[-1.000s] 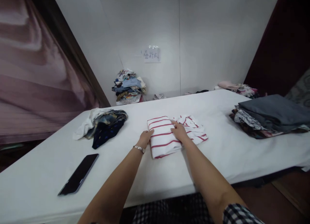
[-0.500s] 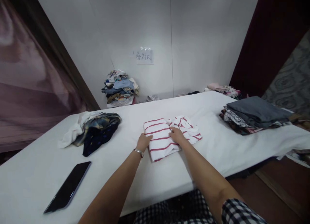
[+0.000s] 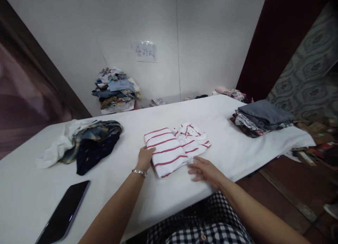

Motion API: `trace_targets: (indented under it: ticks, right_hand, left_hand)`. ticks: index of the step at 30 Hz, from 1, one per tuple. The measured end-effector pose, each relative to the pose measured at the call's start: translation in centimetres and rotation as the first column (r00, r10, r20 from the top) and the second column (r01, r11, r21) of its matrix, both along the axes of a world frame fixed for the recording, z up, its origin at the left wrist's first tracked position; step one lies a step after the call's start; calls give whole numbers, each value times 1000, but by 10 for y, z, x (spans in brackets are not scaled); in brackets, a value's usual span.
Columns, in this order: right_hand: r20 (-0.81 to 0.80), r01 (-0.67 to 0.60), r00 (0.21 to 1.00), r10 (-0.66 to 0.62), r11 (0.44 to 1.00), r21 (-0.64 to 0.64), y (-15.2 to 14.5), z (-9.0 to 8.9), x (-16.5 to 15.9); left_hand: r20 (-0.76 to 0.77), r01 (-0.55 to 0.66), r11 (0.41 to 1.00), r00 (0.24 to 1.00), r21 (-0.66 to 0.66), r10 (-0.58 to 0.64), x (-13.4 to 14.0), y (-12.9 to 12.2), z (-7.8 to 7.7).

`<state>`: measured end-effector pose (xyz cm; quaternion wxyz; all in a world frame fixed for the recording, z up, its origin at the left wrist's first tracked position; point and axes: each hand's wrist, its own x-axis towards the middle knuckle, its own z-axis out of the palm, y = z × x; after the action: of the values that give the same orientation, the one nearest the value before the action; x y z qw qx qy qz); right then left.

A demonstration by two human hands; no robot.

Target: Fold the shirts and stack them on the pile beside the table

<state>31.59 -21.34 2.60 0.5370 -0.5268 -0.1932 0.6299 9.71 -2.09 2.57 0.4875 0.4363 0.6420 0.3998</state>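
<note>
A white shirt with red stripes lies partly folded on the white-covered table, its collar end spread out to the right. My left hand, with a silver bracelet at the wrist, grips the shirt's left edge, thumb on top and the other fingers mostly hidden. Close to the shirt's near right corner is my right hand, fingers stretched and apart, holding nothing. Whether its fingertips touch the fabric I cannot tell.
Crumpled clothes lie to the left, with a dark phone nearer me. On the right sits a folded stack topped with grey cloth. Behind the white table, a tall clothes pile stands against the wall.
My right hand has let go of the shirt's folded part and moved toward me and right, its fingers opening. My left hand stays on the left edge. The view has turned right.
</note>
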Motion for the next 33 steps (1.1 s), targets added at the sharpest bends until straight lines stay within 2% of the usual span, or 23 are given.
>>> trace_targets:
  ticks: [4,8,10,14,15,17,18,20,23,26,28,30,33]
  right_hand:
    - [-95,-4,995,15,993,120,27,5,-5]
    - [-28,93,996,-90,975,199,61,7,-11]
    - [-25,144,990,-141,965,217,72,9,-10]
    - [-69,166,986,-155,961,220,64,14,-1]
    - [-87,159,986,-145,968,195,55,14,1]
    - [-134,178,977,-164,978,106,35,11,4]
    - [-161,206,968,-194,977,56,25,8,4]
    - [-216,264,941,-262,964,-18,10,3,4]
    - [-281,283,917,-283,958,-40,4,-1,-1]
    - [-291,229,930,-222,973,-11,14,1,-8]
    - [-282,187,944,-171,982,29,23,3,-14]
    - [-268,158,954,-139,986,52,32,5,-19]
    - [-222,113,970,-100,992,49,46,7,-24]
  left_hand:
    - [19,-49,999,999,-14,49,4,-2,1]
    - [11,-87,996,996,-31,87,14,0,1]
    - [20,-68,996,997,-56,70,16,-1,2]
    - [71,82,988,995,-128,-73,4,-3,8]
    - [31,102,986,995,-131,-98,-2,-1,10]
    - [-187,124,988,973,-88,-138,-16,7,15]
    - [-336,145,989,930,-34,-148,-22,13,18]
    - [-594,255,961,791,103,-146,-29,29,26]
    - [-773,511,827,614,233,-162,-16,55,38]
    - [-864,731,671,412,123,-290,20,79,49]
    - [-863,800,600,293,-14,-411,46,93,52]
    - [-832,812,572,233,-119,-503,69,105,52]
    - [-795,794,573,209,-203,-570,91,118,48]
